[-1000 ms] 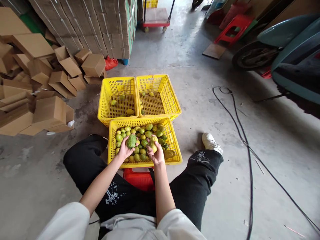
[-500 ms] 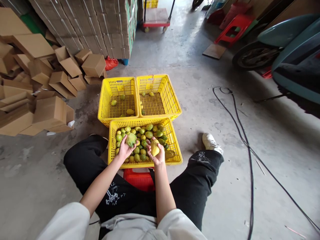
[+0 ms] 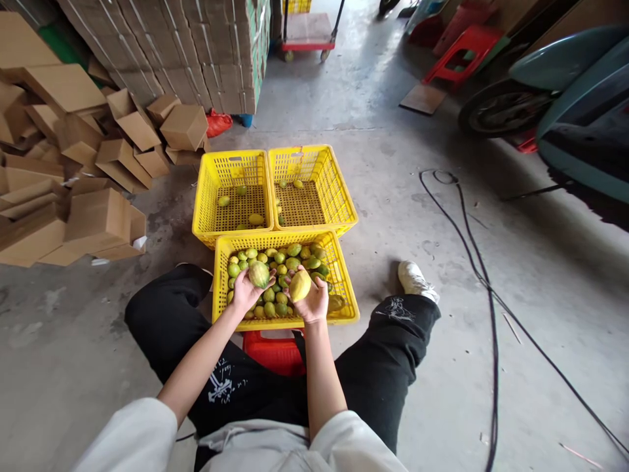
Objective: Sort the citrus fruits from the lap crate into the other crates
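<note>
A green-and-yellow fruit (image 3: 259, 274) rests in my left hand (image 3: 244, 292), its fingers curled beneath and beside it. My right hand (image 3: 315, 303) holds a yellower fruit (image 3: 299, 286) on its palm and fingers. Both hands are over the near yellow crate (image 3: 348, 288), a short gap apart. Many green and yellowish fruits (image 3: 269, 309) lie in that crate, partly hidden by my hands. Behind it stand a left yellow crate (image 3: 198, 208) and a right yellow crate (image 3: 344, 196), side by side, each with several fruits on its bottom.
Cardboard boxes (image 3: 98, 219) are heaped at the left, beside a tall stack of flattened cartons (image 3: 221, 59). A red stool (image 3: 275, 354) shows between my legs. Black cable (image 3: 491, 341) crosses the floor at the right, near a scooter (image 3: 580, 111). A trolley (image 3: 308, 33) stands far back.
Both fruits have been turned in my hands. My right hand has opened out more under the yellow fruit, which has shifted slightly left and up. The crates have not moved.
</note>
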Demonstrator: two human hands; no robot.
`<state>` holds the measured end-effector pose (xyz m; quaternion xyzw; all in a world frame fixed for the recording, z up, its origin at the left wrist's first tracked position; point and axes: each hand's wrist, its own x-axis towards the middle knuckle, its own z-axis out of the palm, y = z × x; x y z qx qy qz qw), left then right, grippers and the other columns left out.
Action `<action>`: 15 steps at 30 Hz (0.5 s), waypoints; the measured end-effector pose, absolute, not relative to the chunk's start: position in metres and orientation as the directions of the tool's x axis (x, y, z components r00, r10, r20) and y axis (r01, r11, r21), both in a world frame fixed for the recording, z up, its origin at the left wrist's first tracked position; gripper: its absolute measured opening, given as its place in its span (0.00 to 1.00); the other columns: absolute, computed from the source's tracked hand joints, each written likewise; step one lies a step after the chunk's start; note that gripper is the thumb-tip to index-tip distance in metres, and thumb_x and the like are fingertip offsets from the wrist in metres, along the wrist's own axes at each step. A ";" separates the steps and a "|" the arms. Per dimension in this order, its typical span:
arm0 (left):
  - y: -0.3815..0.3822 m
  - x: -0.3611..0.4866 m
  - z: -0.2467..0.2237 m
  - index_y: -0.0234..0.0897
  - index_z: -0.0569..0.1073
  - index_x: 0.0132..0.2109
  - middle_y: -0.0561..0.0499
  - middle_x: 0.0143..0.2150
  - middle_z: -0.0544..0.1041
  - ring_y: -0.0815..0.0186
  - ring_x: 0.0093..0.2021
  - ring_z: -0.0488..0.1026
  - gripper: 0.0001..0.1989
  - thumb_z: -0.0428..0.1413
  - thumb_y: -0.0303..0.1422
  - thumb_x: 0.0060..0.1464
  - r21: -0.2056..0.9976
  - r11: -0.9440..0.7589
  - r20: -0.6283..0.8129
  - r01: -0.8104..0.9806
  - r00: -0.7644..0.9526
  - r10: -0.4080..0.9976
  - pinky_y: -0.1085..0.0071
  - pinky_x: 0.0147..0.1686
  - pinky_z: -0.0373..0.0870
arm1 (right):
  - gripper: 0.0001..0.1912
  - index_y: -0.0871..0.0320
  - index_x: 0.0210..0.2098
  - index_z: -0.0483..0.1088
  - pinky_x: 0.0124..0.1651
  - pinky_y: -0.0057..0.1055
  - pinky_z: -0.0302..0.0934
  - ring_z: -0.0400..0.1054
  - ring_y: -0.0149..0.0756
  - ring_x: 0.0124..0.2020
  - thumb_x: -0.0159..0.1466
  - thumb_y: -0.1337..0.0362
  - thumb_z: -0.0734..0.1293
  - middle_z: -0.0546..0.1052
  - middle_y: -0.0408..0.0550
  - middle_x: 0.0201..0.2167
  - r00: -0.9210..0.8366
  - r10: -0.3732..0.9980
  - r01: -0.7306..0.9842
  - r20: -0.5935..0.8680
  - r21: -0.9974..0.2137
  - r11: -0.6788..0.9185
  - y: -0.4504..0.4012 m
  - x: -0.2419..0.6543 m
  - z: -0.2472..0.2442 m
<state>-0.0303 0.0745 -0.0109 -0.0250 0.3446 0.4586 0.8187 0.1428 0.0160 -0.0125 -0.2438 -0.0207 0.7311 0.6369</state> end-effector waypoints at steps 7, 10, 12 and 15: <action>0.076 -0.032 -0.012 0.33 0.72 0.53 0.45 0.36 0.78 0.61 0.36 0.79 0.15 0.50 0.37 0.66 0.317 0.636 -0.604 -0.704 0.367 0.707 0.67 0.36 0.78 | 0.26 0.45 0.56 0.67 0.33 0.30 0.73 0.72 0.35 0.39 0.59 0.52 0.70 0.76 0.45 0.44 -0.117 0.957 -0.895 -0.265 -0.390 -0.217 0.015 0.140 -0.012; 0.074 -0.031 -0.014 0.32 0.73 0.51 0.44 0.37 0.79 0.60 0.37 0.79 0.14 0.49 0.35 0.65 0.339 0.682 -0.622 -0.648 0.389 0.679 0.67 0.36 0.78 | 0.25 0.44 0.52 0.68 0.16 0.19 0.57 0.65 0.29 0.26 0.57 0.49 0.73 0.74 0.43 0.37 -0.113 0.970 -0.892 -0.215 -0.408 -0.194 0.015 0.137 -0.014; 0.072 -0.030 -0.015 0.31 0.73 0.51 0.42 0.39 0.79 0.58 0.40 0.79 0.14 0.50 0.34 0.65 0.337 0.706 -0.637 -0.623 0.401 0.658 0.64 0.38 0.79 | 0.25 0.46 0.49 0.69 0.13 0.17 0.47 0.61 0.27 0.23 0.55 0.49 0.75 0.73 0.43 0.35 -0.121 0.966 -0.873 -0.229 -0.438 -0.213 0.016 0.137 -0.014; 0.072 -0.028 -0.019 0.31 0.73 0.50 0.40 0.39 0.79 0.57 0.38 0.79 0.14 0.52 0.35 0.64 0.309 0.736 -0.672 -0.603 0.409 0.617 0.65 0.36 0.79 | 0.25 0.49 0.47 0.68 0.14 0.17 0.41 0.61 0.26 0.22 0.54 0.48 0.75 0.73 0.43 0.33 -0.156 0.933 -0.806 -0.326 -0.504 -0.311 0.018 0.140 -0.014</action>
